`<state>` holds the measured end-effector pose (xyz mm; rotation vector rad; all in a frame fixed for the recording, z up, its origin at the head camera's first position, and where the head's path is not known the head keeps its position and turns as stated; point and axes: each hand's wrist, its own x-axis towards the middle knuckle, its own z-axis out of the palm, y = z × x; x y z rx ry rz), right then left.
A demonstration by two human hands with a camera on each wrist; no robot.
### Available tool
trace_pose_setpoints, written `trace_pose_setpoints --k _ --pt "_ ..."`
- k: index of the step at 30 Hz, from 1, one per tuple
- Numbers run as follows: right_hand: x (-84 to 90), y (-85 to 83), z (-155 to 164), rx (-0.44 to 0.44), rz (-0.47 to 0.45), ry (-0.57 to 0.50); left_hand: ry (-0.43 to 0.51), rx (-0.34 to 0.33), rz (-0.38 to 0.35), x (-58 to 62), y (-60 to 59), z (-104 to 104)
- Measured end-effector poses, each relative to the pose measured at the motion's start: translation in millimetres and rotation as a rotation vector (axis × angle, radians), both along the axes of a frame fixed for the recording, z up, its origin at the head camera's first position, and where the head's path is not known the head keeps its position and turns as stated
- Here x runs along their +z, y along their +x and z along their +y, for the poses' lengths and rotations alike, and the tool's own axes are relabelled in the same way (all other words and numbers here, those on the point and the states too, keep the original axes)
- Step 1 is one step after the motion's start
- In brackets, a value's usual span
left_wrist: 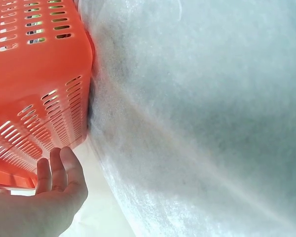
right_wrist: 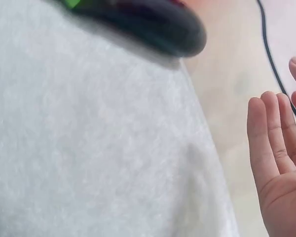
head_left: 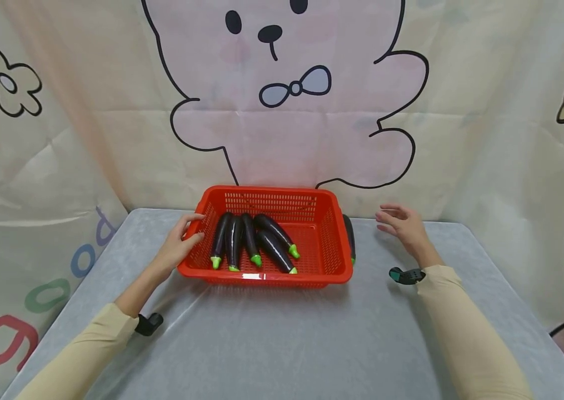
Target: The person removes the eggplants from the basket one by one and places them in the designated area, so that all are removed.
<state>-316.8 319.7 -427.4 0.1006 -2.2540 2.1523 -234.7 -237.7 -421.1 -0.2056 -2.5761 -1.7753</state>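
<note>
A red plastic basket (head_left: 261,280) with slotted walls stands on the table and holds several dark eggplants (head_left: 233,239) with bright green stem ends. My left hand (head_left: 180,240) holds the basket's left rim, thumb and a finger over it. In the left wrist view, three fingers (left_wrist: 73,170) lie along the outside of the slotted wall. Another eggplant (head_left: 349,239) lies outside, close along the basket's right wall; its dark rounded end also shows in the right wrist view. Farther right, my right hand (head_left: 404,226) hovers over the table's back edge with fingers extended, holding nothing.
A grey cloth covers the table (head_left: 282,339). Behind it hangs a pale curtain (head_left: 482,144) printed with a bear, a flower and letters. Dark camera mounts (head_left: 407,276) are worn at both wrists, over light sleeves.
</note>
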Motion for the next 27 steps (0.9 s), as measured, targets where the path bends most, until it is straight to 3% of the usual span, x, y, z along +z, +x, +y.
trace_pose_setpoints --k 8,17,27 --pt "16.2 2.9 -10 -0.08 0.054 0.021 0.022 0.006 -0.014 -1.9 1.2 -1" --pt "39.5 12.1 -29 -0.006 0.119 -0.124 0.047 0.002 -0.033 0.4 2.4 0" --pt "50.6 13.1 -54 0.041 0.174 -0.075 0.062 0.007 -0.052 0.7 0.7 1"
